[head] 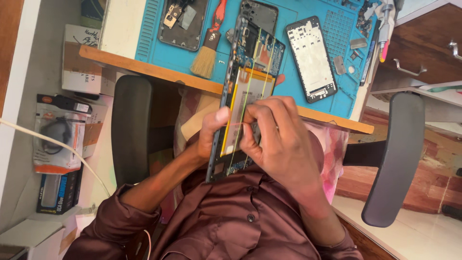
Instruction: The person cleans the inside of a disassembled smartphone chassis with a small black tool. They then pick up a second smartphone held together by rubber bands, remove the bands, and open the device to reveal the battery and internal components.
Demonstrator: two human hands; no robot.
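I see both hands raised over the lap, just in front of the desk edge, working on an opened phone (pixel 245 91) with its back cover off. The left hand (pixel 211 135) is closed around the phone's left edge, thumb pressed on the pale battery (pixel 248 94). The right hand (pixel 274 137) is curled over the lower half of the phone, fingertips pinched at the battery face; thin yellowish strips run lengthwise across it. Behind, on the blue work mat (pixel 298 48), lie a brush (pixel 208 53), a phone frame (pixel 311 58) and another dismantled phone (pixel 183 21).
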